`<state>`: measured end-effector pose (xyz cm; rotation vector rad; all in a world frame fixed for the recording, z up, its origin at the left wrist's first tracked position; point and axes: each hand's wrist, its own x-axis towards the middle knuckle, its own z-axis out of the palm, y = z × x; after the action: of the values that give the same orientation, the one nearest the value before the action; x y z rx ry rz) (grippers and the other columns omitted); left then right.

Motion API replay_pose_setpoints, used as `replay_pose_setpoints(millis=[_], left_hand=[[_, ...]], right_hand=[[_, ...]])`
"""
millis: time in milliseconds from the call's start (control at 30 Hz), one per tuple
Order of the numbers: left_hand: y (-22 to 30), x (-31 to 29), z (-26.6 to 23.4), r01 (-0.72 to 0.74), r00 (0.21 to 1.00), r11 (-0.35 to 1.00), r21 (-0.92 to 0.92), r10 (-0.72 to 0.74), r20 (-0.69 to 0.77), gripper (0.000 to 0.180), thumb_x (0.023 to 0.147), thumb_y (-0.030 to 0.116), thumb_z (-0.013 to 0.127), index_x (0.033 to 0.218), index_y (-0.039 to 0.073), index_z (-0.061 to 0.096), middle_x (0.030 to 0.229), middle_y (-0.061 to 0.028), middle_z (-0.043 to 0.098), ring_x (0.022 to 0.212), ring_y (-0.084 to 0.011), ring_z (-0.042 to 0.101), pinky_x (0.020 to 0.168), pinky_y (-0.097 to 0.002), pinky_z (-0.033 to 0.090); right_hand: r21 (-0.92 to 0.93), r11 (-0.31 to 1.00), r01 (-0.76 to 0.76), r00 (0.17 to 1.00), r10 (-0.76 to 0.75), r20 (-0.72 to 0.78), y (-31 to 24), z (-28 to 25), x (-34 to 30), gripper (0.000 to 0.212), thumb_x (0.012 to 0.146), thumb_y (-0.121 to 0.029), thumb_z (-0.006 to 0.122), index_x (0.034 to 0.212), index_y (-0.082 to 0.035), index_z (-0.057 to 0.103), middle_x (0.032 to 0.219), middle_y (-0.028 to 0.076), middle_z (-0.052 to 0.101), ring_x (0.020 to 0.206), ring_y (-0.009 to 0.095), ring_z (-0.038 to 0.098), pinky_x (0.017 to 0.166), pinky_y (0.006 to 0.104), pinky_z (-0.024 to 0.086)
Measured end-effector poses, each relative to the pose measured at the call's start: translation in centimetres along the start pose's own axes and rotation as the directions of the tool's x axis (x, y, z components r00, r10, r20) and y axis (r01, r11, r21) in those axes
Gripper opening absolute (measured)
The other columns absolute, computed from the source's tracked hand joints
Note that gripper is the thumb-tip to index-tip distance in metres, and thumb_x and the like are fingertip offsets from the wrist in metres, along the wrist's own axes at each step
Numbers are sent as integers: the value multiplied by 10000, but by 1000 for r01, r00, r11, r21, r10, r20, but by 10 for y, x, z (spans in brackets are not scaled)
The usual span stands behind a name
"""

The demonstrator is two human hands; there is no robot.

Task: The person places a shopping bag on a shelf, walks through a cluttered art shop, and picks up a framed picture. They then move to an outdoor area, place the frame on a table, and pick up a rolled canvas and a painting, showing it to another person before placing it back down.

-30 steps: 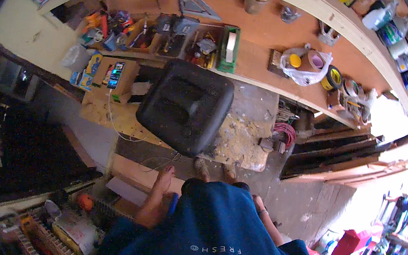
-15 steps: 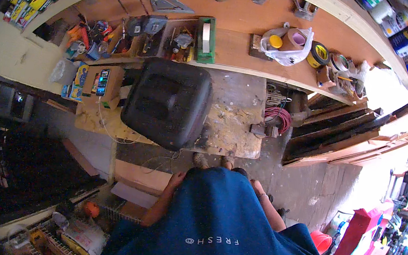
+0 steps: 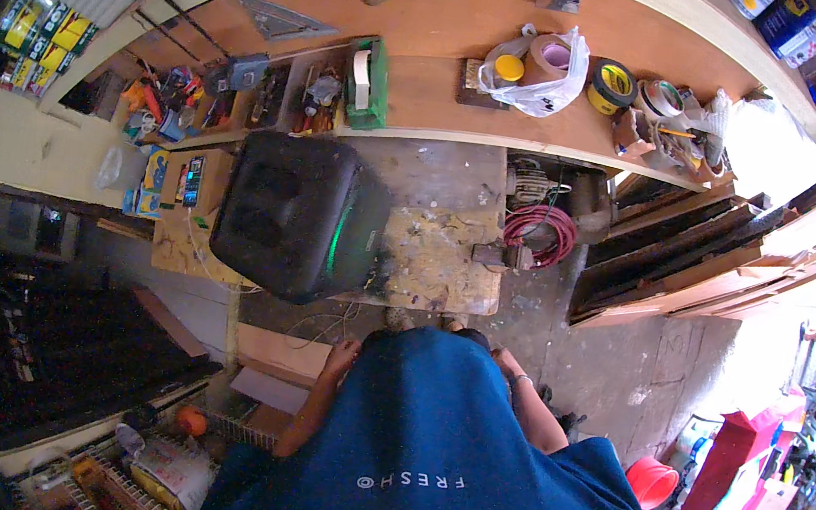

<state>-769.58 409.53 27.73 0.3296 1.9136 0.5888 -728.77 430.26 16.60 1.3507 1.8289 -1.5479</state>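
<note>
While a long wooden shelf runs across the space beyond the black box, a stained table spreads beneath that box and out to its right. Well to the right of the black box, long boards lean in a stack. On the near side of it, the person's dark blue shirt fills the space. The black box itself sits on the table near the front edge, with rounded corners and a green streak on its right side. Touching or just beside its left side, which I cannot tell, is a cardboard box. Farther right than the table, a coil of red cable lies. Beyond the black box, on the shelf, stand a narrow green box and, farther right, a white plastic bag. Nearer than the black box and to its right, the left hand and, farther right, the right hand are beside the shirt; whether either is clenched, released or gripping cloth I cannot tell. Left of the black box, a lit phone rests against the cardboard box.
</note>
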Motion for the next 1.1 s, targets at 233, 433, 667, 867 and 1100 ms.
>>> replay_pose_setpoints(millis=[233, 433, 667, 867, 1100], left_hand=[[-8, 9, 34, -71, 996, 991, 112, 77, -48, 490, 878, 486, 551, 1006, 21, 637, 869, -79, 641, 790, -186, 587, 713, -326, 458], [-45, 31, 38, -72, 997, 987, 147, 68, 29, 515, 872, 488, 556, 1033, 5, 640, 916, -116, 660, 864, -207, 612, 770, -341, 460], [9, 33, 30, -225, 954, 941, 254, 159, 256, 548, 864, 498, 554, 1002, -24, 646, 881, -157, 670, 876, -238, 631, 782, -360, 462], [33, 63, 87, -327, 849, 826, 459, 43, 527, 543, 869, 487, 546, 990, -33, 644, 875, -170, 667, 875, -247, 632, 780, -367, 462], [94, 67, 156, -440, 772, 648, 621, -81, 631, 538, 875, 474, 536, 975, -44, 642, 869, -186, 663, 875, -257, 634, 779, -374, 462]], right_hand=[[192, 980, -52, 998, 46, 33, -1, -13, -25, 453, 831, -443, 577, 943, -15, 675, 892, 159, 694, 809, 266, 653, 710, 404, 486], [113, 954, -276, 956, 261, 131, -20, -30, -26, 444, 903, -446, 495, 971, -45, 674, 873, 174, 681, 798, 285, 644, 724, 408, 484], [250, 954, -166, 907, 247, -341, -32, -8, -72, 421, 896, -397, 473, 989, -41, 678, 955, 220, 658, 906, 376, 628, 818, 450, 480], [515, 845, -142, 790, 411, -456, -36, 15, -161, 372, 865, -377, 507, 984, -55, 648, 985, 204, 658, 939, 363, 623, 837, 433, 484], [821, 540, -187, 543, 753, -372, 37, 89, -213, 361, 851, -366, 534, 985, -52, 653, 968, 199, 663, 954, 338, 630, 852, 420, 484]])
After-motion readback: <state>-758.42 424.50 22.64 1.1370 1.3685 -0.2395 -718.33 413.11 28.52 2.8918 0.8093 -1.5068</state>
